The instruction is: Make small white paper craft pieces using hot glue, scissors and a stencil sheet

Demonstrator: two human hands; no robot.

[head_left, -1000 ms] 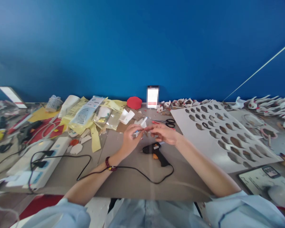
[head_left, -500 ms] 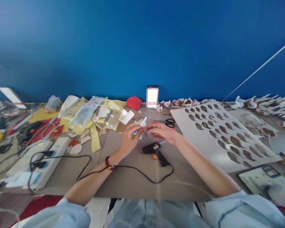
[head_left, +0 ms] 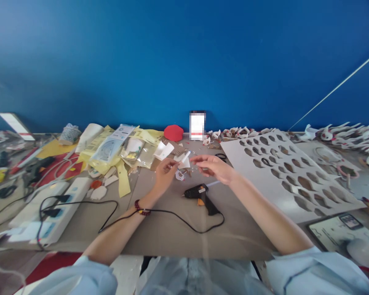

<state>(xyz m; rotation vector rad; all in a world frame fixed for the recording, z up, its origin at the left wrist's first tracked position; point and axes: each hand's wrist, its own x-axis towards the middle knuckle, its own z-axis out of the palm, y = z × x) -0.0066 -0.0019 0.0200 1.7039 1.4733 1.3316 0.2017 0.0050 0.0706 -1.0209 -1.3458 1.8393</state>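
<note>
My left hand (head_left: 165,172) is raised over the table centre, its fingers pinched on a small white paper piece (head_left: 183,160). My right hand (head_left: 213,168) hovers just right of it, fingers loosely curled and pointing left, its fingertips close to the piece; I cannot make out anything in it. Below both hands a black hot glue gun (head_left: 200,195) lies on the grey board (head_left: 178,229), its black cord looping left under my left wrist. A small white and red cut-out (head_left: 180,175) lies on the board under the hands.
A white sheet with several leaf-shaped holes (head_left: 283,172) lies at right. Yellow and clear packets (head_left: 117,149) pile at back left. A white power strip (head_left: 53,209) sits at left. A red pad (head_left: 174,132), a phone (head_left: 197,125) and several white paper figures (head_left: 341,133) line the back.
Both hands have lifted and moved away from me, and they have drawn slightly apart. The scissors behind them are now mostly hidden by my right hand.
</note>
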